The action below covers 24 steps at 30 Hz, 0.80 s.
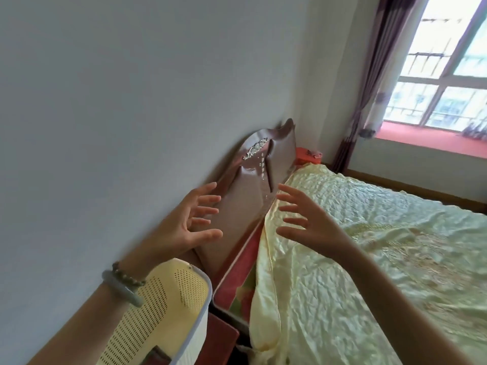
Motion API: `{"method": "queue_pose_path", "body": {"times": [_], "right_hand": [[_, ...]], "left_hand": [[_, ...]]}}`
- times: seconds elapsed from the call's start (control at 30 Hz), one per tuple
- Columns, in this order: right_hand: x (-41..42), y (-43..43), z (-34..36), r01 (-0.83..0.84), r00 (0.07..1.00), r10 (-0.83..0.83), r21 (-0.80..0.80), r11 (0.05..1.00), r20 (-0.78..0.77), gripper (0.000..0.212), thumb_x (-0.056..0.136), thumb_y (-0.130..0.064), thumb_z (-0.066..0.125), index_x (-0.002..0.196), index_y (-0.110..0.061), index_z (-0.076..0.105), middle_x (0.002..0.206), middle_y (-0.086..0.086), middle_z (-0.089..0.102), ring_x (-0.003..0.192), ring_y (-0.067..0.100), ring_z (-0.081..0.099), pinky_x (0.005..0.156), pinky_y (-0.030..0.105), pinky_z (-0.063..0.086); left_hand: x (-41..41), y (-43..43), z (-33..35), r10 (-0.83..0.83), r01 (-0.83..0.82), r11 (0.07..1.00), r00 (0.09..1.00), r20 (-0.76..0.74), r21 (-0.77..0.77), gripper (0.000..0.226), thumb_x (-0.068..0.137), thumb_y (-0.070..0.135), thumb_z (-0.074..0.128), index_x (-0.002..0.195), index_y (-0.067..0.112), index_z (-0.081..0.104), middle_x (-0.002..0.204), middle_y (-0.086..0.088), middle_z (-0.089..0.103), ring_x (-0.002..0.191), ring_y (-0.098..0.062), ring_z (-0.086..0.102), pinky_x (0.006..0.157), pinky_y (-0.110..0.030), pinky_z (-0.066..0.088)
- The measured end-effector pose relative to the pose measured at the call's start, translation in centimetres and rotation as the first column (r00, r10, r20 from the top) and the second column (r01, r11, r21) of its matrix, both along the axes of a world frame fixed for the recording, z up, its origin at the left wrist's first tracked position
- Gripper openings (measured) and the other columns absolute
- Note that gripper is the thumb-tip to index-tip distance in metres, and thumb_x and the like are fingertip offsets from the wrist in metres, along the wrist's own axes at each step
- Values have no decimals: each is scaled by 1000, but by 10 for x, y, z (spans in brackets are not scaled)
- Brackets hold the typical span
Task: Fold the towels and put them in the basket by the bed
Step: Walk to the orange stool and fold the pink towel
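Both hands are raised at the centre of the frame, palms facing each other with a clear gap between them. Left hand (pixel 184 227): fingers spread and slightly bent, grasping nothing. Right hand (pixel 311 227): fingers spread likewise, released, grasping nothing. Two bracelets (pixel 123 288) sit on the left wrist.

The basket (pixel 158 306), yellow with perforated walls and a white rim, occupies the lower left of the frame, below the left forearm. It stands between the grey wall (pixel 105 101) and the side of the bed (pixel 369 259), just beside the bed frame. Its contents cannot be determined.

A crinkled pale-yellow cover lies over the bed, filling the lower right. The brown padded headboard (pixel 245 196) stands against the wall behind the hands. A window (pixel 448 75) with a purple curtain (pixel 369 88) occupies the upper right.
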State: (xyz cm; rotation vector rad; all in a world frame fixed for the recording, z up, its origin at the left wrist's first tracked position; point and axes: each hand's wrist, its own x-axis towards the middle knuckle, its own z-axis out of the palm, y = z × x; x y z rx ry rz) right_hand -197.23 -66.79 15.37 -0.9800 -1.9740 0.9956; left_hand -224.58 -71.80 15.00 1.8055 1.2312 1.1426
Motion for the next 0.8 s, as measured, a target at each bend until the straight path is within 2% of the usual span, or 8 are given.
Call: {"method": "queue_pose_path", "body": {"times": [0.17, 0.23, 0.33, 0.47, 0.57, 0.7, 0.8], "right_hand": [[68, -40, 5, 196, 981, -196, -7, 981, -3, 76, 73, -16, 77, 130, -47, 36, 130, -13, 50, 114, 1, 53, 88, 17, 49], [95, -56, 6, 276, 961, -276, 1, 961, -5, 76, 72, -24, 77, 130, -49, 36, 131, -14, 50, 113, -1, 53, 88, 17, 49], [136, -83, 4, 401, 916, -401, 2, 916, -4, 76, 73, -23, 77, 129, -53, 35, 132, -16, 49, 114, -3, 53, 89, 18, 49], [195, -131, 1, 551, 834, -551, -12, 834, -10, 77, 73, -21, 78, 129, -54, 35, 131, -20, 49, 113, -3, 53, 90, 19, 49], [243, -174, 2, 661, 750, -662, -19, 750, -4, 79, 73, -17, 78, 131, -49, 34, 131, -15, 49, 114, -1, 53, 92, 22, 49], [313, -247, 4, 781, 625, -780, -12, 625, 16, 81, 74, -17, 78, 139, -37, 34, 132, -12, 49, 115, 1, 53, 94, 23, 49], [364, -307, 8, 846, 533, -846, -15, 533, 10, 81, 72, -21, 78, 138, -38, 34, 133, -10, 49, 115, -1, 53, 95, 23, 49]], "left_hand": [[59, 19, 6, -219, 220, 975, 975, -20, 15, 86, 60, 54, 80, 132, 53, 34, 130, 11, 53, 114, -10, 58, 90, -27, 50], [89, 24, 7, -297, 298, 955, 954, -22, 10, 89, 60, 57, 79, 136, 46, 34, 131, 8, 53, 115, -11, 58, 91, -28, 50], [136, 32, 4, -425, 425, 905, 905, 0, -5, 96, 60, 54, 80, 140, 34, 31, 131, 3, 53, 116, -14, 57, 93, -33, 50], [211, 33, 2, -577, 577, 816, 817, -7, -26, 94, 61, 52, 80, 139, 39, 30, 132, 6, 52, 116, -12, 57, 94, -33, 50], [277, 23, 0, -666, 665, 746, 746, -18, -28, 92, 63, 50, 79, 139, 42, 29, 132, 8, 52, 116, -9, 57, 93, -31, 51], [377, -10, -2, -766, 766, 642, 642, -19, -17, 89, 65, 43, 80, 139, 42, 30, 131, 9, 53, 114, -9, 58, 91, -30, 52], [450, -50, -6, -832, 832, 553, 554, 18, -27, 88, 67, 36, 81, 139, 39, 30, 131, 7, 52, 114, -11, 58, 91, -31, 52]]}}
